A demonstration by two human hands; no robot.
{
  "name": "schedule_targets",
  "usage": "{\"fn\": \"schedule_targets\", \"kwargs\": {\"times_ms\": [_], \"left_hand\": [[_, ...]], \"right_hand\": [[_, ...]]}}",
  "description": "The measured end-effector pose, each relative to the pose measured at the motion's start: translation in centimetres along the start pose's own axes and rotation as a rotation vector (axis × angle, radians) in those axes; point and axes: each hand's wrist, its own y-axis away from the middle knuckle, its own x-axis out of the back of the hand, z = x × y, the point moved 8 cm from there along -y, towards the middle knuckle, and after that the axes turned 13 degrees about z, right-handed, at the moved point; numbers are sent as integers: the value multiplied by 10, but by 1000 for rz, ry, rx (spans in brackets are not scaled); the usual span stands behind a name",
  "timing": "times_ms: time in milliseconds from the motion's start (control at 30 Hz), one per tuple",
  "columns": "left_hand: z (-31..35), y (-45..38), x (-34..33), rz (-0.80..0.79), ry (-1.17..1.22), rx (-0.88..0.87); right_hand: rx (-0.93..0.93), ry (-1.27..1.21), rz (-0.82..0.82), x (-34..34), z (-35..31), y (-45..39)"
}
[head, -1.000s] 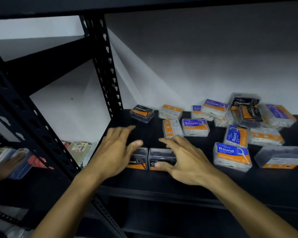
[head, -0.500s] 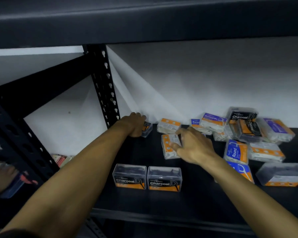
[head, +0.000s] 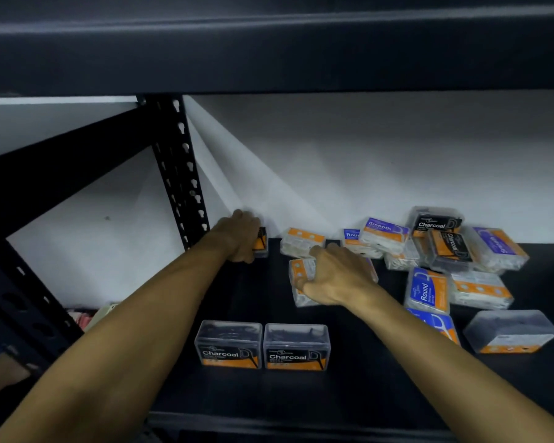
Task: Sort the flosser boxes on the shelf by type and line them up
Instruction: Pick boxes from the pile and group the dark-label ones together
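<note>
On shelf [head: 205, 398], front edge, 6 o'clock: two charcoal boxes [head: 262, 345] upright, side by side and touching, labels forward; judged the only finished row. Back left corner, 11 o'clock: left hand [head: 241, 235], fingers curled round a third charcoal box [head: 261, 243] beside the black upright post [head: 179, 174]. Centre, 12 o'clock: right hand [head: 335, 276], fingers gripping a clear box with orange label [head: 299, 281], type not legible. Right, 1 to 3 o'clock: loose heap [head: 442, 251] of charcoal, smooth and round boxes, tilted and overlapping, plus a round box [head: 426, 290] and an overturned clear box [head: 510, 330], all unsorted. Remaining, by estimate: most of the work. Change against half a second earlier: both hands sit on the same boxes, little moved; a second earlier they were at the front pair.
</note>
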Motion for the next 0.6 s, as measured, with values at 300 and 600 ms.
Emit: {"fn": "schedule_targets", "kwargs": {"times_ms": [300,600], "left_hand": [[-9,55,74,415,154,258],[-7,105,97,435,425,381]], "right_hand": [[-9,125,18,-15,-20,-12],[-48,132,15,-19,-23,-13]]}}
